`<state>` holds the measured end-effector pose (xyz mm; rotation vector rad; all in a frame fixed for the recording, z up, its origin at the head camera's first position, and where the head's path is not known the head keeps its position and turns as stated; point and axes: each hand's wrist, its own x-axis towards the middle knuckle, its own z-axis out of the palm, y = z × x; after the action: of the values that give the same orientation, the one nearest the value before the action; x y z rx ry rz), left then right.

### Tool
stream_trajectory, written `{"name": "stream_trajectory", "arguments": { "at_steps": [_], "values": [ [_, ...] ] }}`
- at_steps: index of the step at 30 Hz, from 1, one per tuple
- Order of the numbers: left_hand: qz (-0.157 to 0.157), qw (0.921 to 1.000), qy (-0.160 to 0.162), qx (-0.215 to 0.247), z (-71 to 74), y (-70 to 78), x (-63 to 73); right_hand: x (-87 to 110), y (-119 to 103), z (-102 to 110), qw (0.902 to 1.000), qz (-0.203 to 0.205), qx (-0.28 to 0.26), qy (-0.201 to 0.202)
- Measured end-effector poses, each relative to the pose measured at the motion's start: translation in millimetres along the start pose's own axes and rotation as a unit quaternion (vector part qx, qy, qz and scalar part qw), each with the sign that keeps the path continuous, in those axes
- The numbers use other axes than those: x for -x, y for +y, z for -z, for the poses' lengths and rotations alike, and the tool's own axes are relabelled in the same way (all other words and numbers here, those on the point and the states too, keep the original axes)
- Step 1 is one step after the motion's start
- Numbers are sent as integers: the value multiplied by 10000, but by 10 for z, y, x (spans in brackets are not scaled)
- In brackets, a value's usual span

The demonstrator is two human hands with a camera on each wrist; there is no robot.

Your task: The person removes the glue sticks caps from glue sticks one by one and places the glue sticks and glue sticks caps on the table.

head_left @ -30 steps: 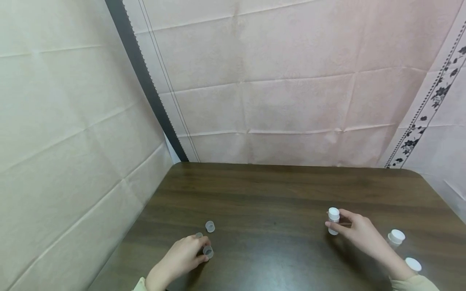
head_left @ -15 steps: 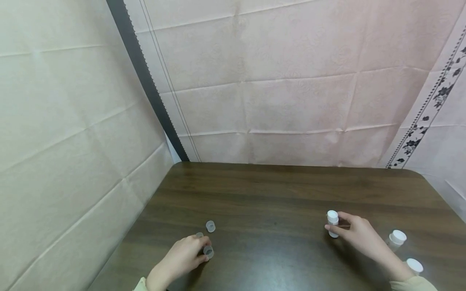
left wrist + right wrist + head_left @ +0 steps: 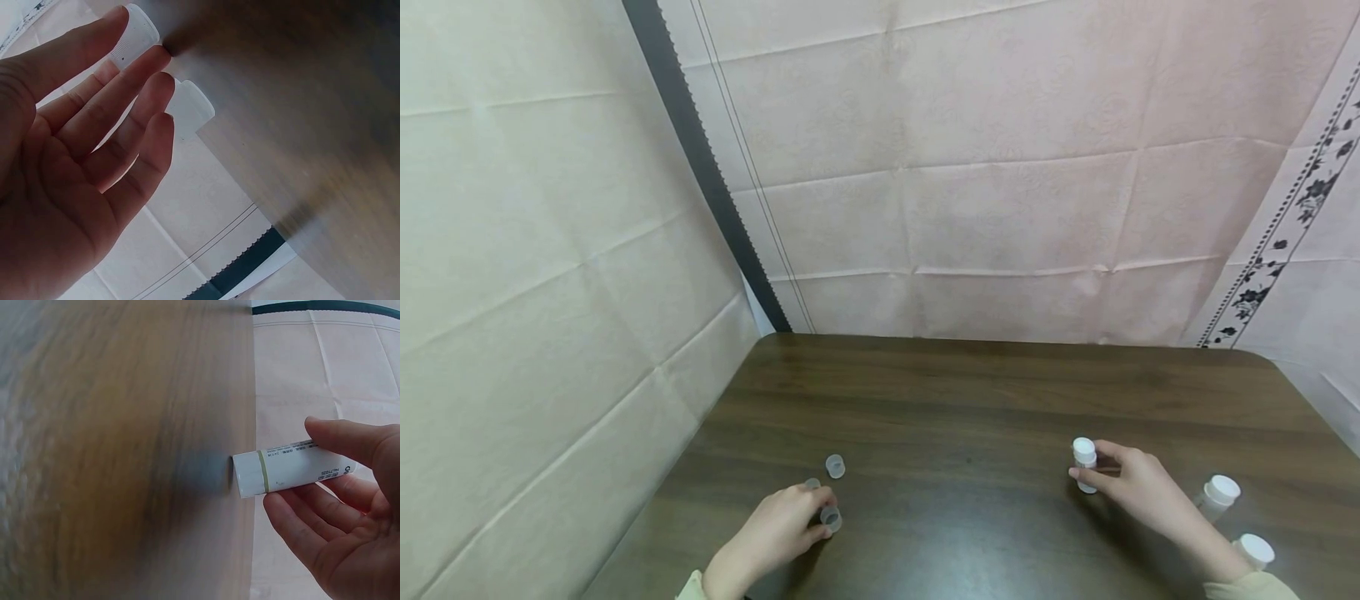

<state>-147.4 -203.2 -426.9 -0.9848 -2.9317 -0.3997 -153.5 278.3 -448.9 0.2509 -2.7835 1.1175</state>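
At the left of the head view, my left hand (image 3: 784,525) holds a small translucent plastic cup (image 3: 831,519) between thumb and fingers. The left wrist view shows the thumb on one side of this cup (image 3: 139,37), its rim at the tabletop. A second cup (image 3: 812,482) peeks out behind the fingers, and a third cup (image 3: 835,466) stands just beyond. On the right, my right hand (image 3: 1138,485) grips a small white bottle (image 3: 1084,454) with a white cap. Its printed label (image 3: 303,465) shows in the right wrist view, the base close over the table.
Two more white-capped bottles (image 3: 1219,493) stand at the right, the nearer bottle (image 3: 1255,548) partly behind the right forearm. The dark wooden table (image 3: 955,400) ends at a pale cloth wall (image 3: 1000,217) at the back, with another cloth (image 3: 550,250) along the left.
My right hand has brought the bottle slightly down toward the table. The left hand keeps its place at the cup, and the head view has shifted a little.
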Motion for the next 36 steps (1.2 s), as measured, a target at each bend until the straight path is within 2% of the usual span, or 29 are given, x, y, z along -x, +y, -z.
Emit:
{"name": "stream_trajectory", "arguments": {
  "at_steps": [15,25,36],
  "values": [
    [16,9999,-119,114,-3,-15,-18,40,48,55,9999,-132,91,-58],
    [51,10000,-38,33,-7,-5,2,62,62,46,9996,-237,96,-143],
    [73,10000,7,-38,-27,-1,0,76,85,24,9979,-422,-131,-464]
  ]
}}
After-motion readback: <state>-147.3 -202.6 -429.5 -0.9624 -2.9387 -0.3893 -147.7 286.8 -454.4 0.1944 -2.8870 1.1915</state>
